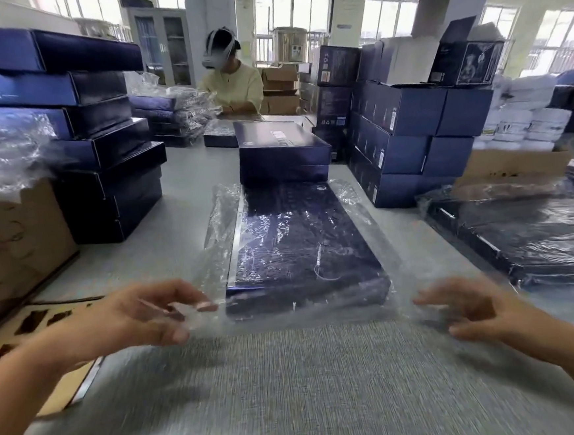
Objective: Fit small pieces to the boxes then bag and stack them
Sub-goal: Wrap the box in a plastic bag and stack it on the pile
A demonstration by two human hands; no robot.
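Bagging step: the dark blue flat cardboard box (298, 247) lies mid-tabletop (292, 395) inside its clear plastic bag (222, 219). The left hand (142, 318) and right hand (471, 309) flank the open near flap, fingers loosely curled. Blur hides any pinch. Next, probably: tuck the flap, then stack.

A glossy, crinkled clear plastic bag (291, 248) lies on the matt grey woven cloth table cover (292, 388).
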